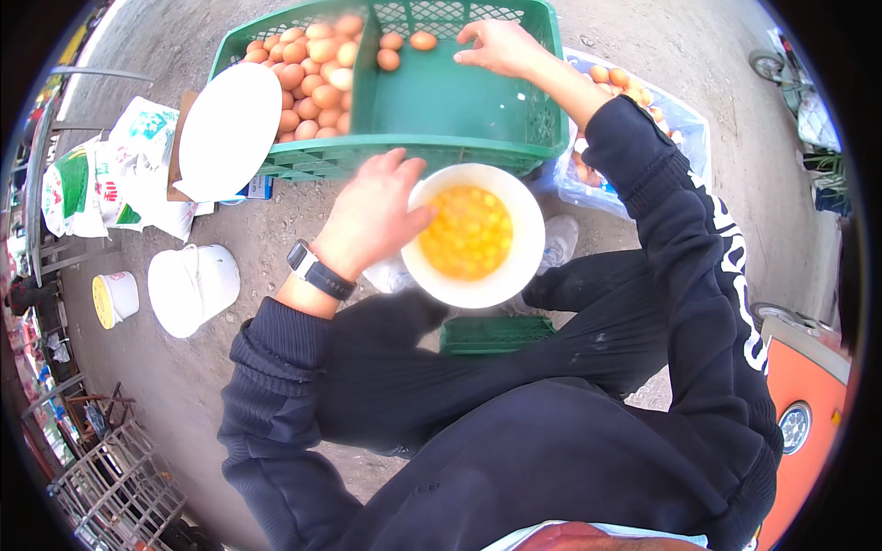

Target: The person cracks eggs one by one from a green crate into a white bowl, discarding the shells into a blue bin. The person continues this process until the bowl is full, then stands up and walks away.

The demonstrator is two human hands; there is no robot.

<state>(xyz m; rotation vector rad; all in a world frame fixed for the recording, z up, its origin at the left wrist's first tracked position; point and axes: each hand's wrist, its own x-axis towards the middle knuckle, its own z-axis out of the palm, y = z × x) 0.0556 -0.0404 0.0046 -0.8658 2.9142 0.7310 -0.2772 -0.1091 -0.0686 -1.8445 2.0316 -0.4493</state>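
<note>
A white round tub [527, 241] of cracked eggs, with yellow yolks [468, 231] inside, sits between my knees. My left hand [379, 206], wearing a wristwatch, is slightly blurred at its left rim; the thumb overlaps the rim, and I see nothing held. Ahead stands a green plastic crate [455, 148] with a divider. Brown eggs [310, 86] are heaped in its left compartment. Three eggs lie in the right compartment, among them a lone egg [423, 41]. My right hand [506, 48] reaches over that compartment, fingers apart and empty.
Right of the crate, a plastic-lined container [689, 151] holds eggshells [620, 79]. A white oval object [231, 131] leans at the crate's left. White sacks [131, 172], a white bucket [186, 286] and a small tub [117, 299] are left. An orange vehicle [803, 386] stands right.
</note>
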